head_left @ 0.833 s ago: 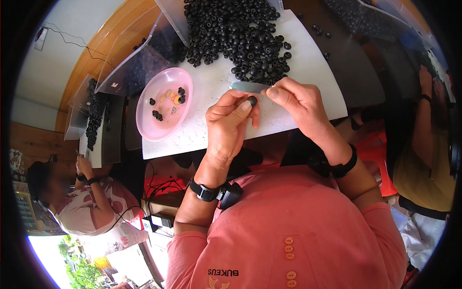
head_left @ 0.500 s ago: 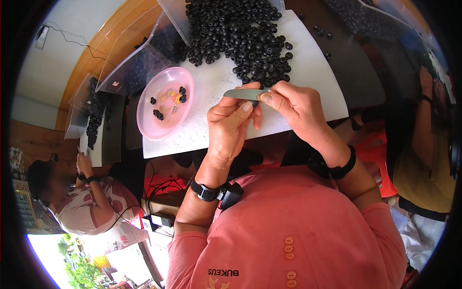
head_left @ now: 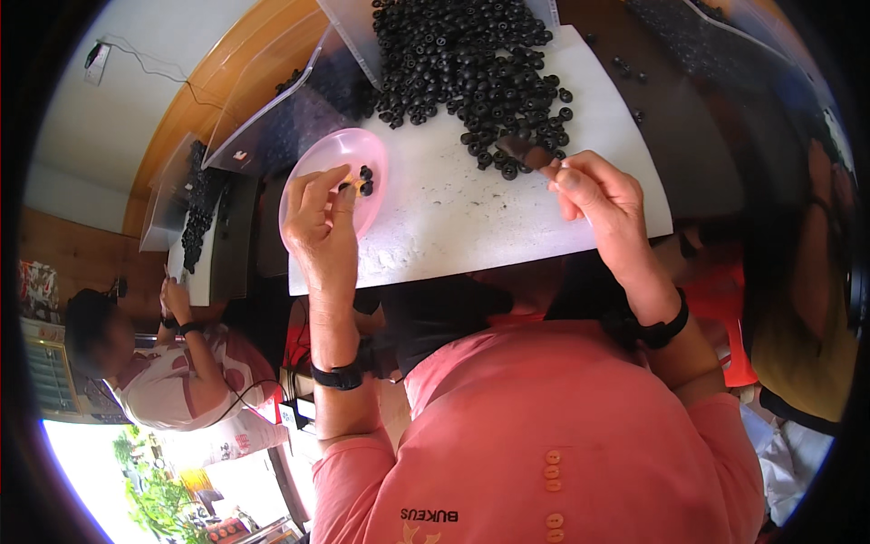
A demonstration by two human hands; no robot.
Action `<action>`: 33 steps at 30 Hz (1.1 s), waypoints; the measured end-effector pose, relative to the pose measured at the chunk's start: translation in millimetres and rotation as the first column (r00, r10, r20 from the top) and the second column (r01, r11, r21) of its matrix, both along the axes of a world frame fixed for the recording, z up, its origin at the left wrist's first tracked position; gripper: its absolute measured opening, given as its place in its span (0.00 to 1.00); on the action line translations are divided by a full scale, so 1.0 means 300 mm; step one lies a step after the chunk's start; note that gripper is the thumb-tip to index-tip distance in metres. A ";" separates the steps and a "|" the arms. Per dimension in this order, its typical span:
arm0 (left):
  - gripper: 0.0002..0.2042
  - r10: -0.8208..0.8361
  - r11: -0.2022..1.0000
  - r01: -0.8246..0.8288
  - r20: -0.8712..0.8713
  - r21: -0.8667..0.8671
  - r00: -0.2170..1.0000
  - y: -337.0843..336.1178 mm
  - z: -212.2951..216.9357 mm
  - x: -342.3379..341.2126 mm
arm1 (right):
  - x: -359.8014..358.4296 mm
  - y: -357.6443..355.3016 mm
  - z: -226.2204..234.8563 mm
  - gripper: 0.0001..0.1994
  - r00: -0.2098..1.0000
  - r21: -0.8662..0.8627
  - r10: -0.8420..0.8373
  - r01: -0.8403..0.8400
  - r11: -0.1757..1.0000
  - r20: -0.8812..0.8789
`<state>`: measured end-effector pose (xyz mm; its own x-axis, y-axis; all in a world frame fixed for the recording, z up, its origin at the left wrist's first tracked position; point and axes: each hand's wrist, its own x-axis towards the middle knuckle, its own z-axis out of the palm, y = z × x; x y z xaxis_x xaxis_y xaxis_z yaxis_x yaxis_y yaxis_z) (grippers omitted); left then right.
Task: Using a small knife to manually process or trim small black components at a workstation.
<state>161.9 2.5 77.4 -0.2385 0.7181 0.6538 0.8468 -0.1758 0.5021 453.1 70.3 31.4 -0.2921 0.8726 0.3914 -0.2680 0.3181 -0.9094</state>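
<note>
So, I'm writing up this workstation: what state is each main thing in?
Black round pieces: mostly heaped loose.
Clear plastic bin: open, pieces spilling out.
Pink bowl: face-up, a few pieces inside, partly hidden.
Left hand: fingers bent over bowl; grip unclear.
Right hand: closed on knife.
Knife: held, blade blurred.
White tabletop: dark-specked.

Looks to me like some kind of workshop in here, with round black pieces (head_left: 462,54) heaped by clear plastic bins (head_left: 243,150) on white-topped tables (head_left: 435,231), and co-workers (head_left: 172,390) on either side
</note>
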 end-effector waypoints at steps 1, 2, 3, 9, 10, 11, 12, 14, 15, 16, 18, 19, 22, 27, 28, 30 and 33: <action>0.12 0.081 0.997 -0.083 -0.200 -0.002 0.976 0.004 0.002 -0.014 | -0.003 0.000 0.002 0.12 1.000 0.002 -0.010 0.009 1.000 0.023; 0.12 0.072 0.997 -0.074 -0.198 0.000 0.977 0.009 -0.007 -0.004 | -0.003 0.003 -0.003 0.12 0.999 0.010 -0.015 0.014 1.000 0.045; 0.12 0.056 0.998 -0.053 -0.173 0.018 0.983 0.014 -0.012 0.024 | -0.008 0.005 -0.006 0.12 0.999 0.011 -0.019 0.019 1.000 0.048; 0.06 -0.261 0.958 0.263 0.033 -0.112 0.965 0.057 -0.089 0.196 | -0.013 -0.016 0.012 0.10 0.853 0.422 -0.372 0.204 0.884 0.367; 0.04 -0.264 0.961 0.259 -0.036 -0.100 0.964 0.072 -0.101 0.200 | -0.005 -0.017 0.021 0.10 0.852 0.425 -0.371 0.201 0.882 0.369; 0.04 -0.262 0.961 0.258 -0.034 -0.096 0.964 0.083 -0.104 0.200 | 0.011 -0.017 0.031 0.10 0.734 0.586 -0.505 0.181 0.790 0.455; 0.05 -0.278 0.956 0.272 -0.042 -0.109 0.960 0.096 -0.105 0.202 | 0.028 -0.018 0.043 0.10 0.588 0.723 -0.638 0.126 0.679 0.497; 0.06 -0.295 0.950 0.287 -0.048 -0.119 0.954 0.125 -0.107 0.210 | 0.053 -0.030 0.078 0.10 0.496 0.763 -0.690 0.083 0.641 0.526; 0.06 -0.306 0.948 0.296 -0.083 -0.118 0.948 0.141 -0.112 0.216 | 0.059 -0.036 0.085 0.10 0.403 0.793 -0.735 0.036 0.608 0.545; 0.07 -0.316 0.946 0.303 -0.118 -0.118 0.941 0.154 -0.115 0.222 | 0.060 -0.039 0.085 0.10 0.403 0.794 -0.735 0.035 0.607 0.545; 0.07 -0.309 0.948 0.290 -0.153 -0.132 0.939 0.175 -0.115 0.245 | 0.064 -0.045 0.086 0.09 0.379 0.834 -0.764 -0.042 0.550 0.522; 0.08 -0.301 0.950 0.277 -0.188 -0.147 0.935 0.185 -0.114 0.254 | 0.065 -0.051 0.085 0.09 0.377 0.835 -0.765 -0.042 0.549 0.522; 0.08 -0.275 0.959 0.247 -0.258 -0.139 0.926 0.207 -0.116 0.265 | 0.065 -0.065 0.076 0.09 0.320 0.793 -0.734 -0.108 0.599 0.598; 0.08 -0.247 0.967 0.214 -0.309 -0.136 0.919 0.237 -0.120 0.269 | 0.064 -0.070 0.079 0.08 0.265 0.810 -0.766 -0.234 0.538 0.586; 0.09 -0.246 0.968 0.213 -0.314 -0.135 0.917 0.241 -0.121 0.271 | 0.065 -0.065 0.078 0.08 0.266 0.811 -0.767 -0.233 0.537 0.584; 0.09 -0.239 0.970 0.206 -0.335 -0.133 0.911 0.246 -0.122 0.275 | 0.069 -0.053 0.071 0.08 0.301 0.805 -0.747 -0.213 0.554 0.593; 0.09 -0.229 0.972 0.192 -0.367 -0.135 0.901 0.249 -0.127 0.276 | 0.081 -0.051 0.056 0.09 0.365 0.781 -0.706 -0.111 0.614 0.607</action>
